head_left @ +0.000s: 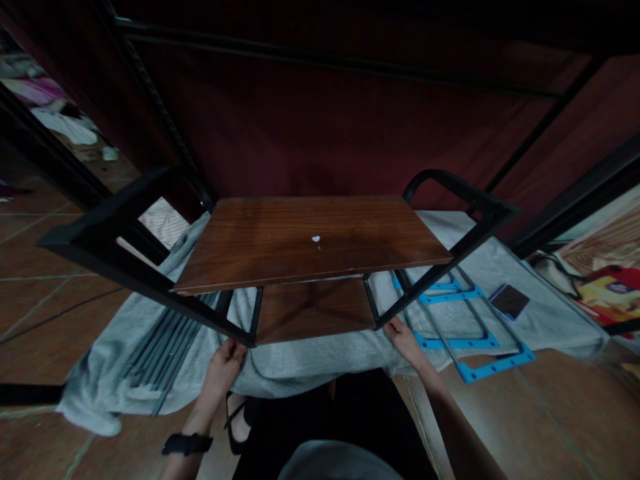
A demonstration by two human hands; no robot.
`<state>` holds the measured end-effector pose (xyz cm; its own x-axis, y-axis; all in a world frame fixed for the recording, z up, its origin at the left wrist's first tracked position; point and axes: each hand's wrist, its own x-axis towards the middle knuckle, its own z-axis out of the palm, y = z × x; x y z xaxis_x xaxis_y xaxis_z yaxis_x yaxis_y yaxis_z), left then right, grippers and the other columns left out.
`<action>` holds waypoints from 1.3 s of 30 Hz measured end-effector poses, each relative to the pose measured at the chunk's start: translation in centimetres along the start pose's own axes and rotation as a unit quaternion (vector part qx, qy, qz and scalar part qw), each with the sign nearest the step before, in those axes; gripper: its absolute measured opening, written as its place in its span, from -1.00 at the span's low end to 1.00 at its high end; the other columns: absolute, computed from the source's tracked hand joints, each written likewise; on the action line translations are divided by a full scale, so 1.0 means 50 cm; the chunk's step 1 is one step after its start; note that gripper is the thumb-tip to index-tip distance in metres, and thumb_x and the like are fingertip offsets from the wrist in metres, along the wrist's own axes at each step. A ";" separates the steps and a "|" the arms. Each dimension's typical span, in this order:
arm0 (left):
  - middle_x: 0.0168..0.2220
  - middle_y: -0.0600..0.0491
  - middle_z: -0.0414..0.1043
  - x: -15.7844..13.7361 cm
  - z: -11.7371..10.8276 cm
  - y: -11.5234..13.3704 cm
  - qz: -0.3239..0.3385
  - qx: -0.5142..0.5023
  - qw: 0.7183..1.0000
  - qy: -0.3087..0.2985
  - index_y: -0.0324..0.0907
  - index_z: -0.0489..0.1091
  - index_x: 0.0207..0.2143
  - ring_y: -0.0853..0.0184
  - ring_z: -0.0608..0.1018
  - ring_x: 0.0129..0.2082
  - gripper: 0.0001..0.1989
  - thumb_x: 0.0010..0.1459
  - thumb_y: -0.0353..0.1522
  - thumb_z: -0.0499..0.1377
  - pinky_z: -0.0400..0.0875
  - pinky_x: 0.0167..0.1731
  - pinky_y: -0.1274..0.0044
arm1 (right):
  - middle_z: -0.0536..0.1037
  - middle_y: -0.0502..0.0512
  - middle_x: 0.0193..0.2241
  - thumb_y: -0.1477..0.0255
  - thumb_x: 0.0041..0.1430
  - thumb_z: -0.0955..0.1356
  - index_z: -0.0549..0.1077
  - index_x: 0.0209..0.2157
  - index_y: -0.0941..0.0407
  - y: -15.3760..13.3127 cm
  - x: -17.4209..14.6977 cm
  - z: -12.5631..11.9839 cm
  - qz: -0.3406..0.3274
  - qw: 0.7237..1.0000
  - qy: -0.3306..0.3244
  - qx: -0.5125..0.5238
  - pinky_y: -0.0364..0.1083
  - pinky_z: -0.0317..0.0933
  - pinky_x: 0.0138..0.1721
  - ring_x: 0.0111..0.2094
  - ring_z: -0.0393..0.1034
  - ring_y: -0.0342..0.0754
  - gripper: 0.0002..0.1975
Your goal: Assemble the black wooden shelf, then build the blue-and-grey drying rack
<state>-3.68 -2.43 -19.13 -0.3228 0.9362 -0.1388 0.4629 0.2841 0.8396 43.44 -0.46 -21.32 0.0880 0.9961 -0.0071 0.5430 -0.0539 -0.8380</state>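
Arms (203, 405) forward, fingers (233, 349) curled

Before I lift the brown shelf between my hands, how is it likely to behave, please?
The shelf should feel stiff, because flat boards join two dark side frames. If pushed high up, it might tip, since the frames rise above the upper board. It could also drag the gray cloth under it, which looks loose and wrinkled.

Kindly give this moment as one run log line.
left hand: at shelf, lower left corner; right hand: at shelf, lower right corner; pipes: on cloth, left; blue frames: on cloth, right
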 end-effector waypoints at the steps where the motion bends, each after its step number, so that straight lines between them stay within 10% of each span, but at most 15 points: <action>1: -0.61 0.10 0.32 0.001 -0.002 0.005 -0.004 0.013 1.000 -0.004 -0.08 0.34 -0.46 0.25 0.40 -0.54 -0.70 -0.11 -0.06 0.08 0.28 -0.50 0.45 | 0.61 0.18 -0.20 0.23 0.16 0.25 0.51 -0.36 0.05 -0.004 0.003 -0.001 0.012 1.000 -0.004 -0.005 0.07 0.30 0.04 -0.10 0.47 0.11 -0.73; 19: -0.59 0.12 0.33 -0.019 0.007 0.013 -0.002 -0.068 0.998 -0.007 -0.08 0.32 -0.45 0.30 0.38 -0.55 -0.78 -0.08 -0.14 0.16 0.31 -0.50 0.48 | 0.48 0.08 -0.56 0.23 0.09 0.25 0.41 -0.57 0.04 -0.005 0.020 -0.006 0.085 0.995 -0.044 -0.029 -0.02 0.24 -0.33 -0.45 0.38 0.02 -0.74; 39: -0.61 0.08 0.39 -0.023 -0.001 0.053 -0.057 -0.120 0.991 -0.022 -0.13 0.30 -0.50 0.32 0.46 -0.61 -0.69 -0.03 -0.11 0.28 0.36 -0.61 0.50 | 0.51 0.05 -0.54 0.10 0.09 0.28 0.40 -0.47 0.06 0.017 0.014 -0.008 0.099 0.990 -0.082 0.064 -0.07 0.24 -0.46 -0.53 0.34 -0.06 -0.69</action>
<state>-2.13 -2.79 -16.73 -0.3230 0.9107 -0.2576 0.2144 0.3355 0.9173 44.29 0.15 -21.81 0.0399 0.9656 -0.2571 0.4174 -0.2499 -0.8737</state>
